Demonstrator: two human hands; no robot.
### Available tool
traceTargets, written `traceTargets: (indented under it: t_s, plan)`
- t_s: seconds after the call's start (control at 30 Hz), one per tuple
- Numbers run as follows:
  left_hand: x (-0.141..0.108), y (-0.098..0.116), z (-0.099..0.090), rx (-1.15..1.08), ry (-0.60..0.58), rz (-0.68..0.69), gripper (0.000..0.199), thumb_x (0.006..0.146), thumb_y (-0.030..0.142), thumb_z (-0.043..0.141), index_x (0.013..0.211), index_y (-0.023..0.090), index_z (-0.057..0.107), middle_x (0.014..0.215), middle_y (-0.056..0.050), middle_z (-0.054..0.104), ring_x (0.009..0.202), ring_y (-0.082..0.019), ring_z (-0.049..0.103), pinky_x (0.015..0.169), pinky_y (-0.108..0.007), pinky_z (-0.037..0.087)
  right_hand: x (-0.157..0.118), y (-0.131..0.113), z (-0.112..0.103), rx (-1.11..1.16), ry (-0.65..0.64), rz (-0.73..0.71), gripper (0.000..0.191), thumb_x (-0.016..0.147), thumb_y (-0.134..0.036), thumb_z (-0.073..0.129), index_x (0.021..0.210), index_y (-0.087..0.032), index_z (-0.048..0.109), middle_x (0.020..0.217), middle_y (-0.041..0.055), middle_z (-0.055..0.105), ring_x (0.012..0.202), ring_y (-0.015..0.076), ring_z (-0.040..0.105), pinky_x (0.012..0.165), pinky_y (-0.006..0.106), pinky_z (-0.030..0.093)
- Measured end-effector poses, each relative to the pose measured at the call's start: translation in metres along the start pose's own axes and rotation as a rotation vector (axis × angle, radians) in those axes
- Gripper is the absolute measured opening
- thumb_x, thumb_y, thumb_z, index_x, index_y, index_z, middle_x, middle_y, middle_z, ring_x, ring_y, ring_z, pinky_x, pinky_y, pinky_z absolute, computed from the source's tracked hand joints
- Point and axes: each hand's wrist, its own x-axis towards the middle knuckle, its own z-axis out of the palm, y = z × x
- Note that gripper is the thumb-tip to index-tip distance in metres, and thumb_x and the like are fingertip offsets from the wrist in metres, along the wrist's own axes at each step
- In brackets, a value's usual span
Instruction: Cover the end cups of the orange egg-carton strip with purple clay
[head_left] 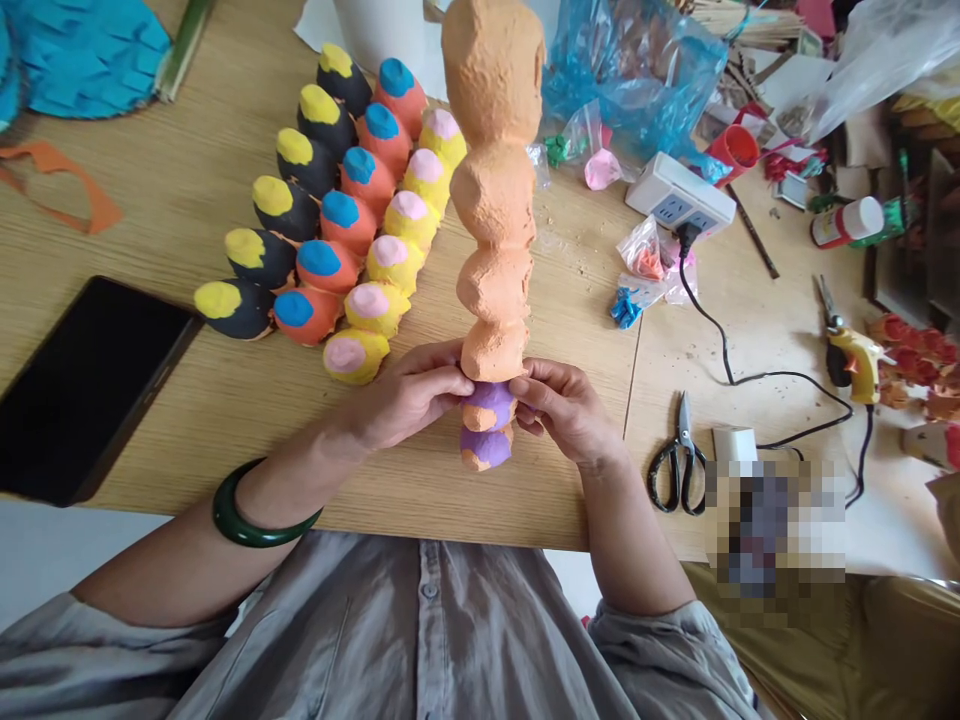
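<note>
A strip of orange egg-carton-like bumps (495, 200) stands out lengthwise in front of me, its far end raised toward the camera. Purple clay (486, 448) covers much of its two nearest bumps, with orange showing through. My left hand (420, 395) is closed on the strip's left edge, thumb at the border between orange and purple. On the opposite edge, my right hand (566, 410) pinches the same place with thumb and fingers. Left of the strip lie three rows of painted bumps: black with yellow tips (274, 208), orange with blue tips (349, 215) and yellow with pink tips (409, 225).
A black tablet (90, 380) lies at the left. To the right are scissors (681, 460), a white power strip (679, 195) with a black cord, a yellow glue gun (855, 360) and small clay bags (637, 300). A blue plastic bag (630, 70) sits behind.
</note>
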Motion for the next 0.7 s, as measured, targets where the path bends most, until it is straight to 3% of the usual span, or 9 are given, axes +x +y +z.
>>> traceTargets:
  t_s: [0.1,0.27,0.37,0.53,0.7]
  plan:
    - [0.001,-0.001,0.0,0.01,0.009,-0.019,0.028,0.081,0.02,0.075,0.107,0.025,0.083,0.096,-0.005,0.078,0.097,-0.023,0.071,0.084,-0.036,0.057,0.001,0.0,-0.003,-0.054,-0.025,-0.031,0.043,0.082,-0.055,0.09,0.076,-0.018,0.07,0.056,-0.0078,0.048,0.051,0.0059,0.035,0.046,0.023,0.025]
    - [0.005,0.001,0.003,-0.005,-0.032,0.005,0.008,0.079,0.023,0.076,0.086,0.021,0.079,0.086,-0.003,0.073,0.084,-0.019,0.065,0.081,-0.035,0.056,0.005,-0.002,-0.009,0.01,-0.035,-0.005,0.043,0.076,-0.053,0.094,0.076,-0.018,0.07,0.055,-0.0089,0.045,0.05,0.0054,0.032,0.046,0.023,0.022]
    - [0.007,0.008,0.008,0.002,-0.054,0.034,0.009,0.08,0.02,0.076,0.088,0.02,0.08,0.086,-0.003,0.072,0.083,-0.018,0.064,0.078,-0.032,0.055,0.008,-0.003,-0.01,0.07,-0.03,0.019,0.046,0.073,-0.054,0.095,0.074,-0.019,0.066,0.056,-0.0083,0.047,0.05,0.0059,0.034,0.046,0.023,0.022]
    - [0.011,0.025,0.014,0.085,-0.08,0.074,0.012,0.087,0.02,0.076,0.098,0.018,0.081,0.094,-0.006,0.075,0.092,-0.022,0.07,0.088,-0.037,0.057,0.008,-0.012,-0.011,0.06,0.001,-0.031,0.05,0.069,-0.058,0.095,0.07,-0.018,0.065,0.061,-0.0051,0.055,0.055,0.0079,0.043,0.051,0.024,0.029]
    - [0.022,0.026,0.013,0.101,-0.019,0.104,0.012,0.08,0.016,0.075,0.09,0.017,0.081,0.092,-0.005,0.076,0.089,-0.02,0.067,0.083,-0.033,0.056,0.01,-0.024,-0.009,-0.03,0.046,0.005,0.046,0.065,-0.053,0.098,0.068,-0.017,0.069,0.063,-0.0047,0.058,0.058,0.0075,0.041,0.056,0.025,0.029]
